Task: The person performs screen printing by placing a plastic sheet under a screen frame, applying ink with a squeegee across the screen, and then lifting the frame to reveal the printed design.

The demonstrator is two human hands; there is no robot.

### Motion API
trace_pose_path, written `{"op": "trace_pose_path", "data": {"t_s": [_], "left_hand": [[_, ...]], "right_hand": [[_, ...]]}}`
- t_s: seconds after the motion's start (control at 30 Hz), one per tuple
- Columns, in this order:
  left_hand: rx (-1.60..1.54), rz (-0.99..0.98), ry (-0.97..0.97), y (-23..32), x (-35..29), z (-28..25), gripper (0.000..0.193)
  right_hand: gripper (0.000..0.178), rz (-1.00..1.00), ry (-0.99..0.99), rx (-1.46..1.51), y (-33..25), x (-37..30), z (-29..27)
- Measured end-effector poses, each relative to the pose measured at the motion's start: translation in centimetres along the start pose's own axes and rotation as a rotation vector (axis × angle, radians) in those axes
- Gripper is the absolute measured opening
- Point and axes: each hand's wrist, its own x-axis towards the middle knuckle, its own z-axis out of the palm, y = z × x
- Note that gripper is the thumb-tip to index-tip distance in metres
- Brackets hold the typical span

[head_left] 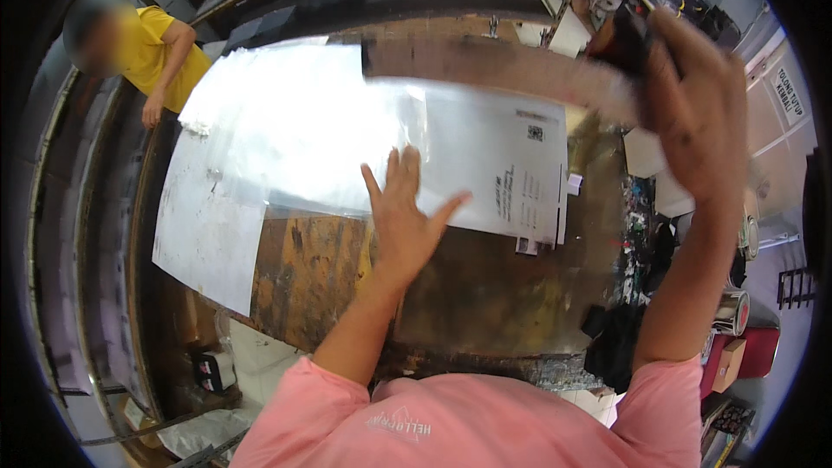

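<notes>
My left hand [404, 212] lies with its fingers spread on a glossy, see-through sheet [347, 156] over white paper. To its right is a printed white sheet [494, 152] with a square code and small lines of text. My right hand [706, 113] is raised at the upper right, its fingers wrapped around a dark handle-like part [622, 42]. From there a long, flat, reddish-brown strip [494, 69] reaches left across the far edge of the sheets. Motion blurs the strip, and I cannot tell its exact kind.
A stained brown worktable [503, 303] bears the sheets. At the far left a person in a yellow shirt [173, 52] stands beside long racks [87, 234]. A black cloth-like bundle [614, 342] sits at the table's near right, with cans [732, 312] and a red box [758, 351] beyond.
</notes>
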Motion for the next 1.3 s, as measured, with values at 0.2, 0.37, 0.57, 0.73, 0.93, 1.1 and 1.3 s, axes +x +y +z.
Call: {"op": "trace_pose_path", "data": {"t_s": [0.2, 0.37, 0.57, 0.73, 0.93, 1.1, 1.3], "left_hand": [[0.074, -0.226, 0.266, -7.0, 1.2, -5.3, 0.068], [0.359, -0.301, 0.261, -19.7, -0.2, -11.5, 0.064], [0.165, 0.065, 0.356, -21.5, -0.3, -10.8, 0.064], [0.483, 0.27, -0.304, -4.2, -2.3, -0.2, 0.115], [0.195, 0.461, -0.396, 5.6, -3.5, 7.2, 0.119], [0.014, 0.566, -0.255, 8.5, -4.8, 10.3, 0.11], [0.076, 0.53, -0.37, 8.8, -5.3, 10.1, 0.112]], "right_hand": [[0.047, -0.082, 0.165, -0.126, 3.7, -1.2, 2.0], [0.041, 0.174, -0.079, 0.159, -0.2, -0.9, 0.5], [0.039, 0.07, 0.179, 0.089, -2.0, -1.9, 1.3], [0.045, 0.12, 0.148, 0.072, -2.2, -2.9, 1.3], [0.043, 0.066, 0.15, 0.059, -2.0, -2.9, 1.6], [0.057, 0.165, 0.042, 0.142, -1.9, -1.7, -0.5], [0.057, 0.145, 0.068, 0.123, -1.0, -1.6, 0.4]]}}
